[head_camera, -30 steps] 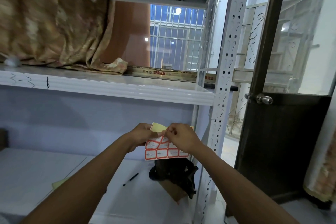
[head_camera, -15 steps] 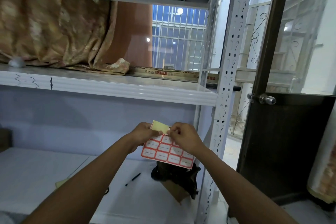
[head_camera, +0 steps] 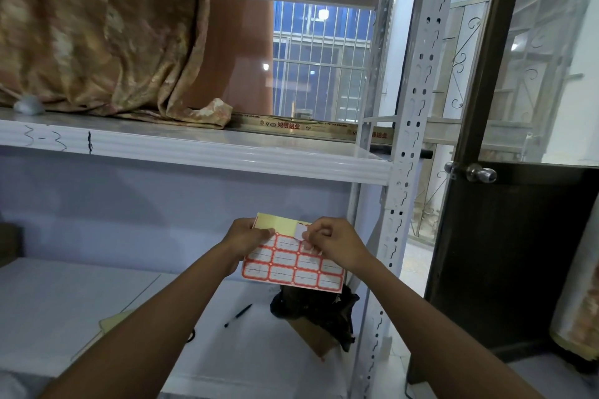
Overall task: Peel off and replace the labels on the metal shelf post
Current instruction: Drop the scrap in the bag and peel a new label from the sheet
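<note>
A sheet of red-bordered white labels (head_camera: 291,266) on yellow backing is held in front of the lower shelf bay. My left hand (head_camera: 244,238) pinches the sheet's upper left edge. My right hand (head_camera: 337,243) pinches one label (head_camera: 300,231) that is curled up, partly peeled off the sheet's top row. The perforated white metal shelf post (head_camera: 411,126) stands upright just to the right of my hands. No label shows on its visible face.
A black pen (head_camera: 238,315), a black bag on cardboard (head_camera: 316,311) and a yellowish pad (head_camera: 111,322) lie on the lower shelf (head_camera: 64,295). Draped brown cloth (head_camera: 97,52) fills the upper shelf. A dark door with a knob (head_camera: 481,173) stands to the right.
The label sheet has tilted flatter and come lower. My right hand has lifted one label's corner off the top row, where before it only pinched the sheet's edge.
</note>
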